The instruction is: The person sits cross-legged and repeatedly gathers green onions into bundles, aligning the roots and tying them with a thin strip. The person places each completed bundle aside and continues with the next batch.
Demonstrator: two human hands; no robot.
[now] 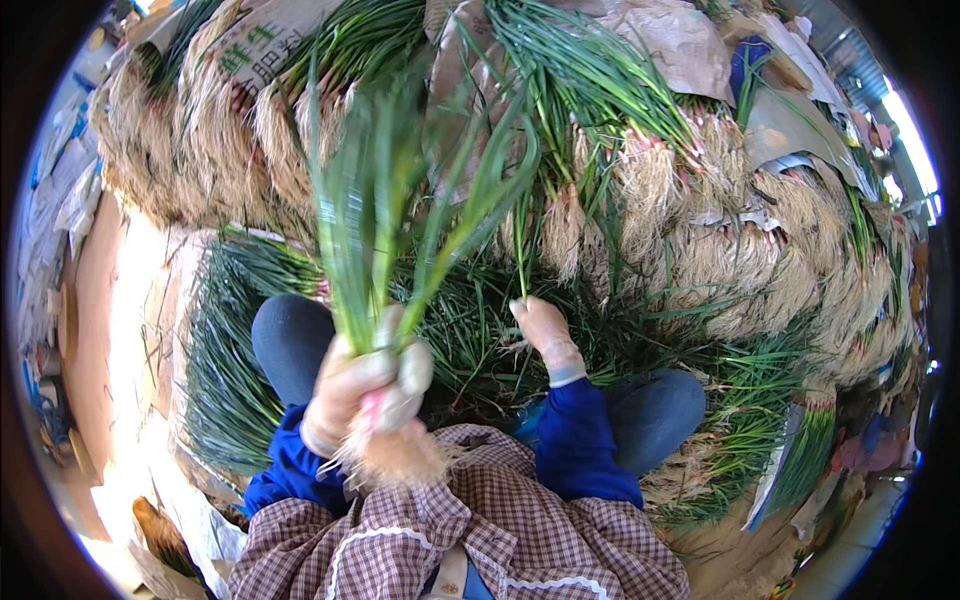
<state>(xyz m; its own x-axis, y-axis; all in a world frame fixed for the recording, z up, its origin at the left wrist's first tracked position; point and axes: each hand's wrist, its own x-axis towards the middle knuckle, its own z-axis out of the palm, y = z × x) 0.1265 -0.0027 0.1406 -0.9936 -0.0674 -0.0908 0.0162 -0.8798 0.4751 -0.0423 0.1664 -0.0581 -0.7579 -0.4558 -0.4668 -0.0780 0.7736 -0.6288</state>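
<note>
My left hand [367, 390], in what looks like a pale glove, is closed around a small bunch of green onions [360, 255]. Their long leaves fan upward, blurred, while the pinkish bulbs and pale roots [397, 454] hang below my fist, near my checked smock. To the right, my right hand [547, 330] pinches the lower end of a thin green stalk [521, 259] that runs up toward the stacked onions. Loose dark green leaves [465, 330] lie in a heap between my knees, under and beyond both hands.
Beyond me, a high row of rooted onions [217, 150] spans left to right, partly covered by sacks [645, 45]. Neat green onions [225, 360] lie beside my left knee. More onions [742, 420] lie on the right. A person in pink [870, 450] is at far right.
</note>
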